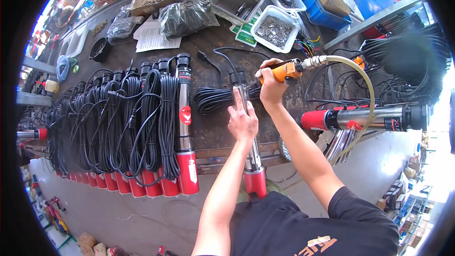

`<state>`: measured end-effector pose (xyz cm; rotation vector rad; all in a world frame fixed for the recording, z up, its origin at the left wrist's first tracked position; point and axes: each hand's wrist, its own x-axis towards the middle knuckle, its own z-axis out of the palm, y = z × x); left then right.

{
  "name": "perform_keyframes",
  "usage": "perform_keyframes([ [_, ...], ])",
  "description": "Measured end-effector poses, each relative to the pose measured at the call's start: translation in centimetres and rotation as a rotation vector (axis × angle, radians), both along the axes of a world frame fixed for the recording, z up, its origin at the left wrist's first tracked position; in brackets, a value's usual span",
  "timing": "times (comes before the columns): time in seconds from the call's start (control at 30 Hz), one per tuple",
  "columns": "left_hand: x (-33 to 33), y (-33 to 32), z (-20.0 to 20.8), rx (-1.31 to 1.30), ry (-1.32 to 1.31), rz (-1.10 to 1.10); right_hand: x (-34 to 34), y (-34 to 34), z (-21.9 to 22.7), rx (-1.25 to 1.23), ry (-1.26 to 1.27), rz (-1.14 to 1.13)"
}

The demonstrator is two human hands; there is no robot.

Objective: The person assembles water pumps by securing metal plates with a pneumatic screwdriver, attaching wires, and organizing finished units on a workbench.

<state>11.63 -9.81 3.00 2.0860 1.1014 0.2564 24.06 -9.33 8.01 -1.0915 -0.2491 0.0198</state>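
A submersible pump (255, 154) with a steel tube, a red lower end and a black cap lies in front of me. Its red end overhangs the table's front edge, close to my body. My left hand (242, 119) grips the tube, index finger stretched along it toward the cap. In my right hand (273, 85) is an orange air-powered tool (286, 73), held crosswise beside the pump's upper end. A pale air hose (367, 78) runs from its metal fitting. My hand and the tool's body hide its working tip. A coiled black cable (212, 100) lies left of the pump.
A row of similar pumps (185, 132) with bundled cables lines the left side. Another pump (365, 117) lies at right. Behind are a white tray of small metal parts (276, 33), a grey tray (237, 1), a black plastic bag (188, 18) and blue crates (316, 2).
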Motion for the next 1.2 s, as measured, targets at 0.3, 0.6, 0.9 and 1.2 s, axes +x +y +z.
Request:
perform_keyframes([
  [0.3,0.0,0.1,0.0,-0.014,-0.006,-0.002,0.0,-0.1,0.2,-0.077,-0.02,0.035],
  [0.6,0.1,0.1,0.4,-0.041,0.006,-0.004,-0.5,-0.2,-1.0,-0.044,-0.097,0.05],
  [0.9,0.3,0.0,0.2,-0.053,0.007,0.001,-0.7,0.1,-2.0,-0.04,-0.147,0.054],
  [1.2,0.6,-0.1,0.8,-0.054,0.038,-0.004,-0.9,0.1,0.8,-0.037,-0.076,0.081],
])
